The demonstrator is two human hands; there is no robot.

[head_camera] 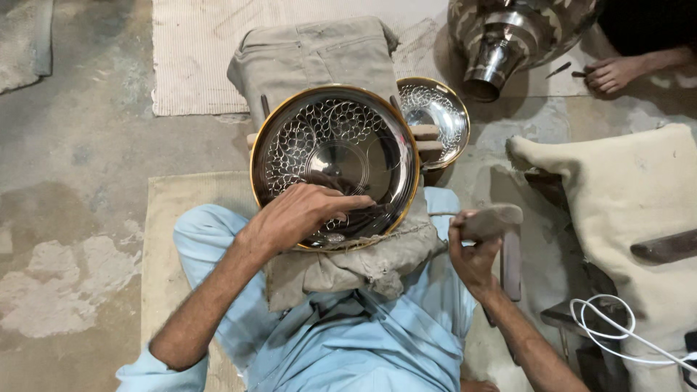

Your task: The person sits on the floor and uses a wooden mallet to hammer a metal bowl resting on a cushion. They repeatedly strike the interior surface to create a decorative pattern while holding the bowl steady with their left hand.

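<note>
While my left hand (294, 214) rests on the near rim of the large engraved metal plate (334, 156), its grip looks pinched around a thin tool whose tip I cannot make out against the shiny surface. The plate lies tilted toward me on a cloth-covered pad (348, 265) over my lap, its gold edge facing up. My right hand (472, 250) is clenched around the handle of a wooden mallet (490, 220), raised just beside the plate's right rim.

To do this chasing well, I judge the left hand should stay braced on the plate so the tool cannot skate across the polished centre, and the mallet taps should be light and even, following the scroll pattern already cut round the upper half. The pad ought to keep the plate from rocking.

A smaller engraved plate (439, 116) sits just behind; another person's hand (613, 74) works near a patterned metal vessel (508, 36).
</note>
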